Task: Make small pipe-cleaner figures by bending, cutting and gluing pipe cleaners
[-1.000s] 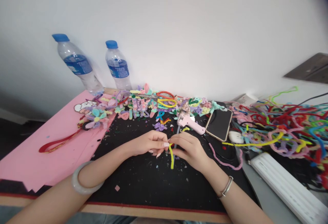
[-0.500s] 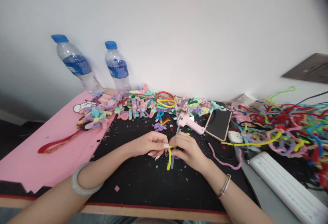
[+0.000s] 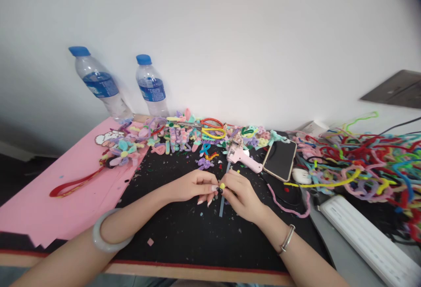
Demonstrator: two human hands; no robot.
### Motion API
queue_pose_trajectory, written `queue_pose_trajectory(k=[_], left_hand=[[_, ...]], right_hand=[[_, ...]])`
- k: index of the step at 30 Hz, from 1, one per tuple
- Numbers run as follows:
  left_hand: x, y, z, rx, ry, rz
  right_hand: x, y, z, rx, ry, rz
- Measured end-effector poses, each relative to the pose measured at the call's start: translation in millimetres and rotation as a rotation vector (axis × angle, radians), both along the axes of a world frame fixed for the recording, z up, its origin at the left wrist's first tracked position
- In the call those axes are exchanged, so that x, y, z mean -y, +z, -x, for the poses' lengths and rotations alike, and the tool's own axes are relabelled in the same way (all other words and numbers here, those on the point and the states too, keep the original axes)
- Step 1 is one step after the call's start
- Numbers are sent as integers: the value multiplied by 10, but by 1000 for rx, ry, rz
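Over the middle of the black mat, my left hand [image 3: 199, 186] and my right hand [image 3: 238, 193] meet with their fingertips pinched together. Between them is a yellow pipe cleaner [image 3: 222, 186], of which only a short bit shows; the rest is hidden by the fingers. Both hands appear closed on it. A translucent glue stick [image 3: 221, 208] runs beneath the hands, out of the back of a pink hot glue gun [image 3: 248, 161] lying just beyond them. A small purple pipe-cleaner piece [image 3: 205, 163] lies behind my left hand.
Pipe-cleaner shapes and scissors [image 3: 213, 128] line the wall, with two water bottles [image 3: 151, 87] behind. Pink paper [image 3: 72, 190] covers the left side. To the right are a phone [image 3: 280, 160], a tangle of pipe cleaners [image 3: 368, 164] and a white power strip [image 3: 368, 243].
The yellow pipe cleaner's end, which hung down below my fingers, has been folded up so that only a small bit shows between my fingertips. My hands have stayed nearly in place.
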State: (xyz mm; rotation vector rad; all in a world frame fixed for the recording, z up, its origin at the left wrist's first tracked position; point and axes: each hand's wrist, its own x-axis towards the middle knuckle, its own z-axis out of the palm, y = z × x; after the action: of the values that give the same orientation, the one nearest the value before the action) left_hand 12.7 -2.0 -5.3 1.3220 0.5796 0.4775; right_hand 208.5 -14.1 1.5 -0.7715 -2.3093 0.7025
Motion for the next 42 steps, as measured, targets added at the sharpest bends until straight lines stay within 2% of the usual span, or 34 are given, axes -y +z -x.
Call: queue_pose_trajectory(k=[4, 7, 10, 14, 19, 27, 35, 42], left_hand=[[8, 29, -14, -49, 27, -79], [26, 57, -31, -91, 79, -168], [46, 74, -48, -100, 96, -186], [47, 64, -51, -39, 117, -119], [7, 22, -31, 40, 246, -51], [-28, -9, -12, 108, 317, 14], [-66, 1, 20, 13, 317, 12], [-45, 39, 1, 134, 275, 274]], right_hand=[[46, 17, 43, -16, -42, 75], [92, 22, 78, -48, -137, 164], [118, -4, 87, -85, -206, 232], [92, -48, 56, -217, -273, 344], [30, -43, 36, -381, -318, 383], [50, -53, 52, -406, -317, 542], [43, -55, 45, -397, -294, 545], [52, -65, 58, -428, -287, 579]])
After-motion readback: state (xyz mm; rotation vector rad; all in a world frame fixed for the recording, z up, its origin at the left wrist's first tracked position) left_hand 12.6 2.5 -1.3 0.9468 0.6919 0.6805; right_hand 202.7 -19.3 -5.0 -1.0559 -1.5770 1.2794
